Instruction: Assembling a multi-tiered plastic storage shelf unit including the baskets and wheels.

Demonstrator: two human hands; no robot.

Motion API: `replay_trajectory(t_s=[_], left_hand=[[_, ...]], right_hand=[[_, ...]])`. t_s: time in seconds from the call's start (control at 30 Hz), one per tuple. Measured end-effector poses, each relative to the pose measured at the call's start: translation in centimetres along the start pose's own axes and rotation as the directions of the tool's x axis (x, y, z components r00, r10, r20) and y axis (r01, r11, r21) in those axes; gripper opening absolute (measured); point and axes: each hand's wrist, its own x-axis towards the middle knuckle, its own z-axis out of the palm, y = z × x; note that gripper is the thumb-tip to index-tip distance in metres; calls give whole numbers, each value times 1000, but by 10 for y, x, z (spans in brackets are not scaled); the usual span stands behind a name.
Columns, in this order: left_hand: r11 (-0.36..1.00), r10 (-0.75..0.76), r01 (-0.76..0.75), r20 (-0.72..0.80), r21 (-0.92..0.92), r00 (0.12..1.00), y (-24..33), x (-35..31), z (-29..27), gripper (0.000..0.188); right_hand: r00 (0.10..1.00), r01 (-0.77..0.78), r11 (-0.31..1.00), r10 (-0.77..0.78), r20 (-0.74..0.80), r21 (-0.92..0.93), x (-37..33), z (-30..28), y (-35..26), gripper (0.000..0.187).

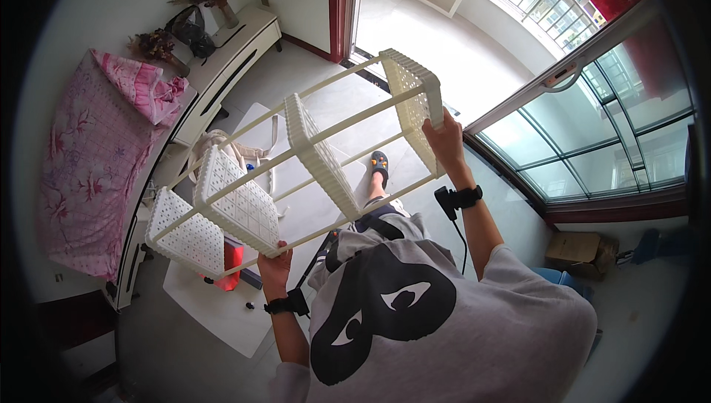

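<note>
A cream plastic shelf rack (238, 194) with several perforated tiers joined by thin poles is held tilted, lying slantwise before me. Its end at the far right is gripped by my right hand (446, 142), whose fingers are closed around the rim of the end tier (415, 92). Lower down on the left, my left hand (275, 261) is wrapped round the rack near a corner of another tier, where a pole passes. A dark band with a small device sits on each wrist.
A low white table (215, 313) stands under the rack's left end, with a red item (232, 264) near it. Along the left wall runs a long cabinet (241, 48), beside a pink floral cloth (96, 173). A glass sliding door (578, 136) and cardboard box (581, 253) are at right.
</note>
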Motion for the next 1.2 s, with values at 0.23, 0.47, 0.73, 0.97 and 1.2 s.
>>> replay_trajectory(t_s=[0.23,0.47,0.73,0.97,1.2], left_hand=[[947,-283,286,-40,148,958,-38,37,-74,43],[984,-153,145,-84,-103,985,-68,46,-80,56],[984,-74,70,-17,-161,997,-73,56,-114,31],[994,106,-103,75,-44,991,-51,44,-46,48],[943,334,-330,191,-52,923,-33,41,-26,42]], right_hand=[[753,616,779,-627,-200,-121,-18,-14,-104,56],[573,807,578,-816,-77,-122,-33,-2,-145,54],[549,829,543,-835,17,-133,-40,17,-156,56],[753,637,751,-655,-66,-176,-13,7,-71,48],[849,466,846,-510,-138,-257,-6,12,-28,40]])
